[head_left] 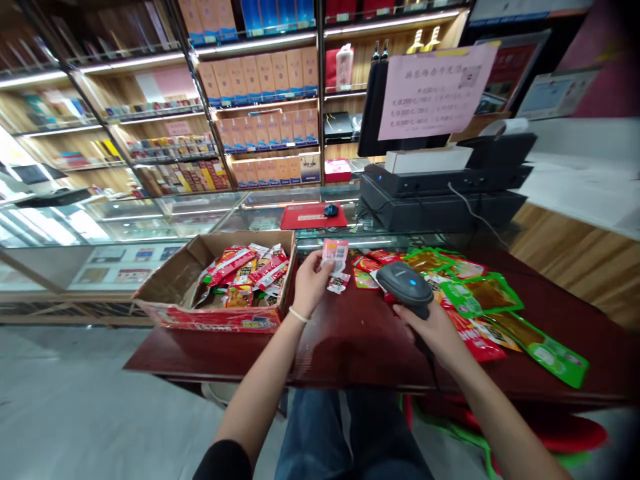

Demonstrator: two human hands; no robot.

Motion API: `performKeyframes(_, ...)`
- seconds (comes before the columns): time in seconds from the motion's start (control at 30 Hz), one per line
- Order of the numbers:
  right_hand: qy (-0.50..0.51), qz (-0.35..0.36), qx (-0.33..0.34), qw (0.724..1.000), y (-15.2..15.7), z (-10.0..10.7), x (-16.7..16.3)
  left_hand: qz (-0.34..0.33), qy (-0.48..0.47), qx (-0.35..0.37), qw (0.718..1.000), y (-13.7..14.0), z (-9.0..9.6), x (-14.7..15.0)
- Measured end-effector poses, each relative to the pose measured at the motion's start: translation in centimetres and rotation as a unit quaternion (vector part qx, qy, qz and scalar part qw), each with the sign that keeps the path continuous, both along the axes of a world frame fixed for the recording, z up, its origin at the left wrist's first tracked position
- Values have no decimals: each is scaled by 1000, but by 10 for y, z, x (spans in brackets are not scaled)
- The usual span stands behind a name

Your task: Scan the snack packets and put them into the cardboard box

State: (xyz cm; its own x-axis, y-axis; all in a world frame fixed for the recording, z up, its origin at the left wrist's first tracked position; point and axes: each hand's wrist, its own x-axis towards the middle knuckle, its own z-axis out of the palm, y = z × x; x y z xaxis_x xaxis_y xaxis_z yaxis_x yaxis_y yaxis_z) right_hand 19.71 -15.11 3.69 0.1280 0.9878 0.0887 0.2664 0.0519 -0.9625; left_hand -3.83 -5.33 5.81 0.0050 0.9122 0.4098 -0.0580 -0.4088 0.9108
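Between the fingers of my left hand (311, 280) is a small pink snack packet (336, 251), its barcode side facing me. Another small red-and-white packet (339, 283) shows just below it, over the dark red table. My right hand (431, 327) is wrapped round the handle of a grey barcode scanner (406, 283), which has a blue light on top and its head tilted toward the left. Left of my left hand stands an open cardboard box (215, 319) with many red, white and yellow snack packets (250, 267) in it.
Green and red snack packets (493, 293) lie spread over the right side of the table (345, 347). Behind are a glass counter (250, 207), a red mouse pad (300, 216) with a mouse (331, 210), and a till (445, 207) below a monitor bearing a pink notice (435, 93).
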Motion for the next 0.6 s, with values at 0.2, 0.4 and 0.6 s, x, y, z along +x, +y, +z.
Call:
performKeyframes(0.2, 66, 25, 14, 997, 13, 7, -23, 202, 213, 103, 950, 3, 66, -88)
performKeyframes(0.4, 87, 49, 20, 995, 22, 6, -35, 312, 368, 15, 876, 35, 55, -168)
performKeyframes(0.6, 100, 36, 8, 994, 23, 4, -31, 281, 354, 10, 892, 35, 39, -161)
